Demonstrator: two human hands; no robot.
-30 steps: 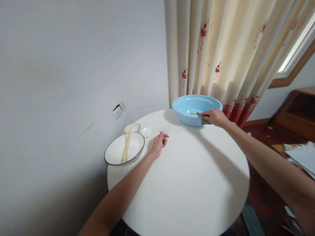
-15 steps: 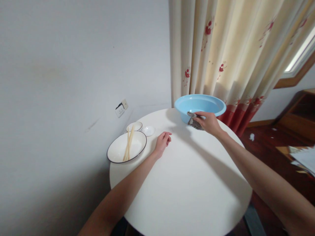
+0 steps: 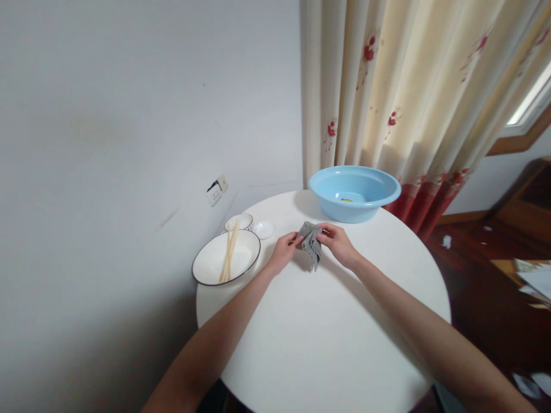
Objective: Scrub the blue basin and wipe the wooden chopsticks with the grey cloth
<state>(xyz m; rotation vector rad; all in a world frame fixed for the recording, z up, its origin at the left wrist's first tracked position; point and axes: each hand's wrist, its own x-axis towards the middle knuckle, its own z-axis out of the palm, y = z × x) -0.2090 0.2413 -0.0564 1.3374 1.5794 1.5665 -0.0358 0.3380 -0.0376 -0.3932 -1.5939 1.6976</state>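
A small grey cloth [image 3: 310,242] hangs just above the round white table [image 3: 327,321], held between both hands. My right hand [image 3: 339,243] pinches its upper right corner. My left hand [image 3: 284,250] pinches its left edge with closed fingers. Behind them stands a light blue plastic basin [image 3: 354,192] near the table's far edge, with a small yellowish thing at its bottom.
At the table's left lie a white black-rimmed plate [image 3: 213,265] with wooden chopsticks [image 3: 228,257] across it, a small bowl [image 3: 239,221] and a small white dish [image 3: 264,229]. A flowered curtain [image 3: 408,97] hangs behind. The wall holds a socket [image 3: 216,190]. Wooden floor at right.
My right hand has carried the grey cloth from the basin's rim back to the table's middle. My left hand has lifted off the table and taken hold of the cloth too.
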